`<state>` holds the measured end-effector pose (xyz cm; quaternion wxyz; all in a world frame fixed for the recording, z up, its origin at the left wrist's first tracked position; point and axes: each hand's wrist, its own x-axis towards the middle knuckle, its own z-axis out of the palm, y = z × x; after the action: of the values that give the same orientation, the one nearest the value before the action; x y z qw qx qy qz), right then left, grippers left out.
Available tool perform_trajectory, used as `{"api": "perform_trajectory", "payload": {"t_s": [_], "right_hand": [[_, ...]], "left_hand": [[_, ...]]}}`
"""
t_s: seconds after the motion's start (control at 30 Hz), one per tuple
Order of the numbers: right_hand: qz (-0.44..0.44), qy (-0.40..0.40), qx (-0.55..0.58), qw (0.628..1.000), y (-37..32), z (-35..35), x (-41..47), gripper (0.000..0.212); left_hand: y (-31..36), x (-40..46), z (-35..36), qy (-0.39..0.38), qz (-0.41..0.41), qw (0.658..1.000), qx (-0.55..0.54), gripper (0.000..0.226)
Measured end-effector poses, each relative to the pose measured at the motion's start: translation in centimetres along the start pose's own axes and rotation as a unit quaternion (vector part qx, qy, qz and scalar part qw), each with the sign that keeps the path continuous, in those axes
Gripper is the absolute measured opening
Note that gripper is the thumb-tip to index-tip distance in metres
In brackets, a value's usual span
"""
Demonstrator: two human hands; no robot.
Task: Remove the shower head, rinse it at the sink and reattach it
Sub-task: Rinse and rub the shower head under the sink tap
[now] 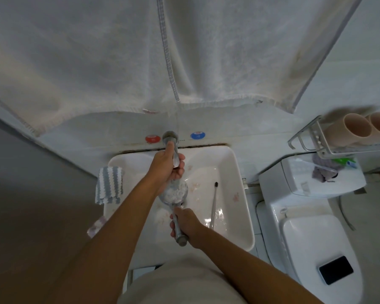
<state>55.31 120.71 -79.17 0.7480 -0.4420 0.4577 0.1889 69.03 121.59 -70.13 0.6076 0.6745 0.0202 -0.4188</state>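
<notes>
A chrome shower head [174, 193] lies over the white sink [235, 172], its round face up and wet. My right hand [184, 224] grips its handle near the front of the basin. My left hand [169, 165] is at the chrome faucet [170, 139], its fingers round the spout and lever just above the shower head's face. Water appears to splash on the face.
A toothbrush [214, 205] lies in the basin's right side. A striped cloth [109, 187] hangs over the sink's left rim. Towels [184, 51] hang above. To the right stands a toilet [312, 238] with a phone [336, 269] on its lid, and a wall rack [329, 141] with cups.
</notes>
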Motion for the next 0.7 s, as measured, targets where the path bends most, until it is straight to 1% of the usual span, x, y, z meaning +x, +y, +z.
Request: {"api": "perform_trajectory", "payload": {"t_s": [0.13,0.23,0.43,0.6,0.7], "right_hand": [[-0.002,-0.001,-0.001,1.0,0.0,-0.1,-0.2,0.026],[-0.004,-0.002,-0.001,1.0,0.1,-0.2,-0.2,0.026],[-0.006,-0.004,-0.002,1.0,0.4,-0.3,0.0,0.028],[0.001,-0.004,0.011,1.0,0.4,-0.1,0.0,0.024],[0.004,-0.001,0.016,1.0,0.2,-0.1,0.0,0.024]], "left_hand": [[0.1,0.9,0.5,-0.011,-0.001,0.997,-0.08,0.045],[-0.1,1.3,1.0,0.008,0.001,0.993,-0.12,0.042],[0.1,1.6,1.6,0.043,-0.006,0.991,-0.124,0.04],[0.3,1.9,1.6,0.049,-0.012,0.991,-0.122,0.038],[0.4,2.0,1.6,0.049,-0.017,0.991,-0.127,0.041]]}}
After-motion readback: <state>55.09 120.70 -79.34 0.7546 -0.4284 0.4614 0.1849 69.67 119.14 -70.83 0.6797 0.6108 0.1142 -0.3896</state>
